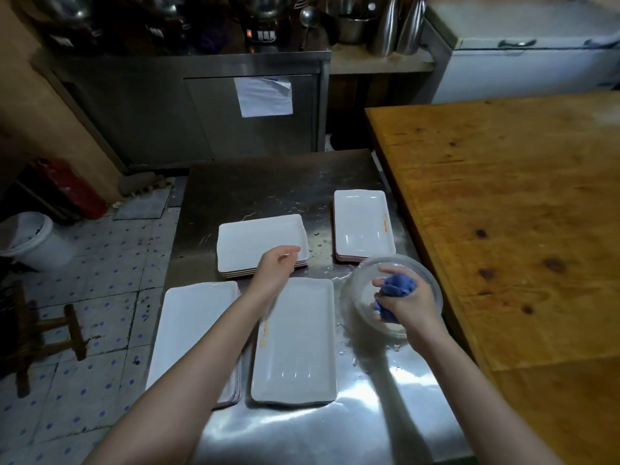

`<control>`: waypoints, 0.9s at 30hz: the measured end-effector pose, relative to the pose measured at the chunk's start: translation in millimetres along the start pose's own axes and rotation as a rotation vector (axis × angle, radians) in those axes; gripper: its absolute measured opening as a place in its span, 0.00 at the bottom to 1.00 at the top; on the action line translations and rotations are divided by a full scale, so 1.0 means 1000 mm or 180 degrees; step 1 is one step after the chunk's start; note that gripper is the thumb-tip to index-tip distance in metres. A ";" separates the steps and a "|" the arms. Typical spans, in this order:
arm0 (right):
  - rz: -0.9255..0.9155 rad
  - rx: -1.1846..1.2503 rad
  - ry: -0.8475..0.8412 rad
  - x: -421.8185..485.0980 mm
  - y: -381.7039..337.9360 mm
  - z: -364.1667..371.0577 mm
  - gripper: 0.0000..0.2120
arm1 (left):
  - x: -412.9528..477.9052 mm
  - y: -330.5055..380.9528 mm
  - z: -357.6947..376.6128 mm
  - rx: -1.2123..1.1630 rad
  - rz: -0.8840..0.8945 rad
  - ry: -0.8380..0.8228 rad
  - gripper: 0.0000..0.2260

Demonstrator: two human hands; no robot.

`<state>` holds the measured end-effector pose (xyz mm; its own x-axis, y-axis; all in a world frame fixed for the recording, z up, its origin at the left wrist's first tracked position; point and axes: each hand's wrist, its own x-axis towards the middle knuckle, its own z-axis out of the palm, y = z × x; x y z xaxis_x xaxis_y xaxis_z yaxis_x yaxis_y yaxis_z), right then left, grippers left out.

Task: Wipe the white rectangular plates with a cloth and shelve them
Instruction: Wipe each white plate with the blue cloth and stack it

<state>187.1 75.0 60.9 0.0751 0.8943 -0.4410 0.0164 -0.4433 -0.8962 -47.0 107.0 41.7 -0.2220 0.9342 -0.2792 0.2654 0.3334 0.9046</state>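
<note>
The right hand (407,303) grips a wadded blue cloth (397,288) over a clear glass bowl (432,283), while the left hand (276,266) hovers relaxed and empty above 4 groups of white rectangular plates (295,340) on the wet steel counter (385,414), which are probably stiff, slippery and breakable and best gripped by their long rims.

White plates (295,347), blue cloth (397,288)
Cloth's scrunched up in the right hand (409,303) — plates lie flat, two stacks (248,243) past the left hand (276,266), two lots nearer.
</note>
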 end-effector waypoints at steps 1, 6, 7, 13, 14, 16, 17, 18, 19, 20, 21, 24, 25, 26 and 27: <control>-0.0106 -0.0094 -0.0020 0.000 0.000 -0.003 0.20 | 0.002 0.003 0.006 0.0041 -0.0011 -0.0040 0.12; -0.0340 -0.0297 0.0005 0.005 0.000 -0.016 0.05 | 0.016 0.014 0.036 0.0139 -0.0046 -0.0198 0.14; -0.0385 -0.0325 -0.0002 0.008 0.000 -0.018 0.05 | 0.020 0.016 0.042 0.0159 -0.0041 -0.0193 0.14; -0.0372 0.0078 -0.0051 0.020 -0.003 -0.023 0.22 | 0.047 0.022 0.067 0.0165 -0.0092 -0.0288 0.09; -0.0379 0.0049 -0.0043 0.024 -0.002 -0.024 0.23 | 0.052 0.022 0.069 0.0231 -0.0051 -0.0317 0.09; -0.0461 -0.0204 -0.0014 0.031 0.000 -0.026 0.21 | 0.061 0.022 0.074 0.0392 -0.0009 -0.0337 0.11; -0.0506 -0.0329 0.0030 0.036 0.001 -0.027 0.17 | 0.064 0.022 0.076 0.0426 -0.0015 -0.0310 0.11; -0.0524 -0.0454 0.0091 0.040 0.002 -0.029 0.13 | 0.068 0.021 0.078 0.0456 -0.0027 -0.0271 0.10; -0.0512 -0.0560 0.0146 0.042 0.002 -0.030 0.11 | 0.071 0.020 0.079 0.0520 -0.0044 -0.0232 0.10; -0.0482 -0.0630 0.0176 0.046 0.003 -0.032 0.10 | 0.075 0.019 0.081 0.0638 -0.0075 -0.0210 0.10; -0.0462 -0.0643 0.0156 0.050 0.004 -0.034 0.11 | 0.080 0.016 0.084 0.0780 -0.0120 -0.0204 0.11; -0.0379 -0.0365 -0.0026 0.061 0.008 -0.037 0.15 | 0.092 0.010 0.091 0.1209 -0.0367 -0.0245 0.17; -0.0388 -0.0331 -0.0024 0.064 0.010 -0.037 0.13 | 0.095 0.007 0.093 0.1339 -0.0438 -0.0282 0.19; -0.0419 -0.0363 0.0002 0.068 0.012 -0.038 0.11 | 0.097 0.005 0.096 0.1455 -0.0481 -0.0320 0.21; -0.0464 -0.0444 0.0022 0.071 0.014 -0.039 0.09 | 0.098 0.003 0.098 0.1530 -0.0503 -0.0346 0.23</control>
<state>231.6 130.0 18.8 0.0686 0.9495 -0.3063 0.1656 -0.3136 -0.9350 24.0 212.2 -15.1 -0.2023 0.8671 -0.4553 0.6435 0.4681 0.6056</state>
